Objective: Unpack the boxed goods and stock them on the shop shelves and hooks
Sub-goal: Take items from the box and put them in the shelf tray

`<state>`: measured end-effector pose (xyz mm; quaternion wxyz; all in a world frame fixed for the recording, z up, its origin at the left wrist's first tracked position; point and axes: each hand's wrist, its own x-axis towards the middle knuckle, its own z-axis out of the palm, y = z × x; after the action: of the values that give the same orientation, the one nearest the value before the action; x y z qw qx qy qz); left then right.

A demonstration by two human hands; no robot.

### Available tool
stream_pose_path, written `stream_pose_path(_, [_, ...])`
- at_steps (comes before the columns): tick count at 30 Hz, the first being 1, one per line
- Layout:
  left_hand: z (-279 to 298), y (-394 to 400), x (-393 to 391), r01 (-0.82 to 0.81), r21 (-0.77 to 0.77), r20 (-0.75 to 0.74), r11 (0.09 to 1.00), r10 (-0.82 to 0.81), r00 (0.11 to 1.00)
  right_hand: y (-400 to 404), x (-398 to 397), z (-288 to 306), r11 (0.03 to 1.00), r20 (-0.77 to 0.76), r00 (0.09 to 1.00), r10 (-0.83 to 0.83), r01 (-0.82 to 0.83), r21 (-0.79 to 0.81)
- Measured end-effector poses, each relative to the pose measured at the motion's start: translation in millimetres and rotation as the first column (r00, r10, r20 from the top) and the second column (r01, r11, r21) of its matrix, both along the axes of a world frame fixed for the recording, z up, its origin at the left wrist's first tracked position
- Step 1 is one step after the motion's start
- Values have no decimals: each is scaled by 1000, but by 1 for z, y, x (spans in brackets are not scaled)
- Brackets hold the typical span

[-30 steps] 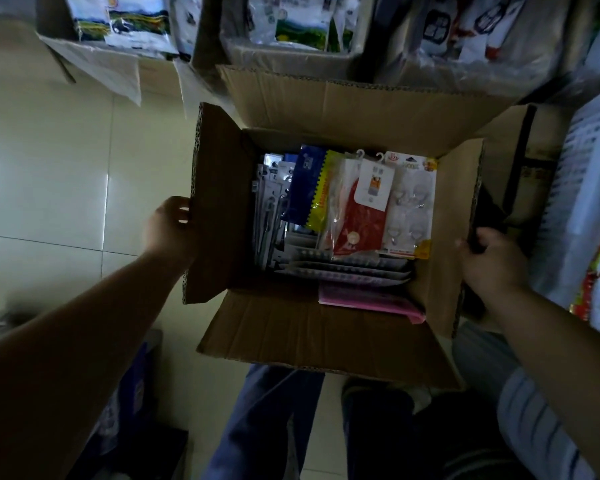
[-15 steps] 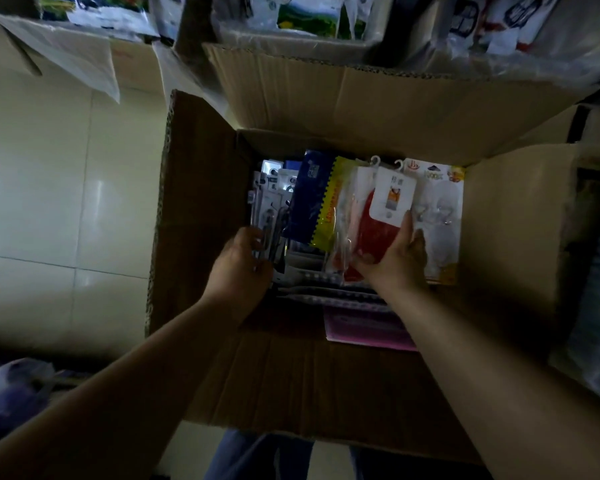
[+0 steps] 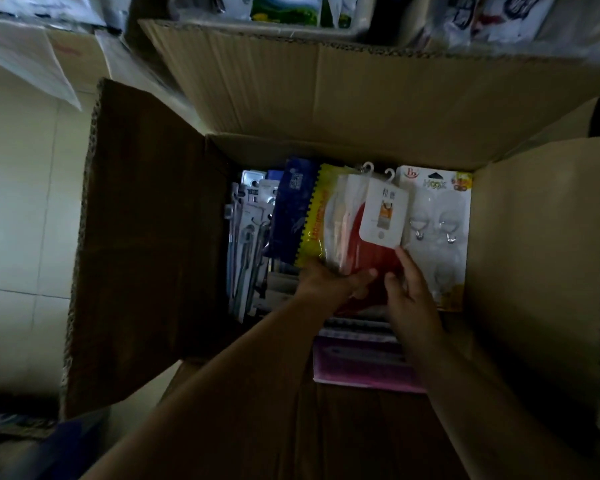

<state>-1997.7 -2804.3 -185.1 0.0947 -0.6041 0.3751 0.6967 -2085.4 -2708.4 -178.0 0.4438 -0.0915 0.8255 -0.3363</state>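
Head view: an open cardboard box (image 3: pixel 146 237) sits on a pale tiled floor (image 3: pixel 18 209), all four flaps folded outward. The far flap leans against other cartons and printed packs at the top edge of the picture.

Contents of the box, left to right:
- a row of grey and white carded packs (image 3: pixel 248 237) standing on edge against the left wall
- a dark blue pack (image 3: pixel 291 216)
- a yellow pack with a toothed edge (image 3: pixel 314 216)
- a clear bag holding a red item (image 3: pixel 355 237), topped by a white header card (image 3: pixel 383 216) with a small plastic hanger
- a white hook card (image 3: pixel 440 230) marked "Hook", carrying clear suction hooks, against the right wall

Nearer the person, pink flat packs (image 3: pixel 361 365) lie in the bottom of the box.

Left hand (image 3: pixel 329 284): reaches in from the lower left; its fingers are curled round the lower edge of the red item's bag, gripping it.

Right hand (image 3: pixel 411 292): reaches in from the lower right; the thumb and forefinger pinch the same bag just below the white header card, the forefinger tip touching the card's lower edge.

The bag is upright and inside the box, between the yellow pack and the hook card
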Motion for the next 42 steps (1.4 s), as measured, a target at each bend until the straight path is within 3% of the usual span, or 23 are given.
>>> stream_pose_path(4, [-2,7,-2,3,31,45,1000,-5,999,0,1,11,992,150,983,-107,116,-54])
stream_pose_path(7, [16,3,22,-76,71,81,995,70,994,5,9,24,995,181,982,-44,59,-75])
stream_pose_path(10, [40,-12,64,-221,122,72,968,213,974,14,20,39,999,167,985,39,-33,-43])
stream_pose_path(13, [65,-31,109,-301,83,81,950,295,952,32,22,54,997,126,992,-8,-2,80])
stream_pose_path(17, [95,-47,140,-249,40,88,968,245,966,53,16,77,980,63,998,-9,-4,199])
stream_pose_path(21, [103,-42,134,-226,46,66,973,223,973,62,9,88,975,68,997,48,-62,211])
stream_pose_path(25, [92,-27,113,-260,69,71,963,255,964,67,3,84,977,64,998,-2,-12,212])
stream_pose_path(38, [30,2,22,-155,41,19,987,154,988,72,-9,62,995,-2,1000,-18,18,97])
stream_pose_path(40, [19,2,21,-146,-5,48,989,146,988,76,-10,58,995,-28,999,18,-16,97])
stream_pose_path(42, [12,1,21,-104,-62,82,993,109,991,83,-9,53,973,-82,979,186,-172,153])
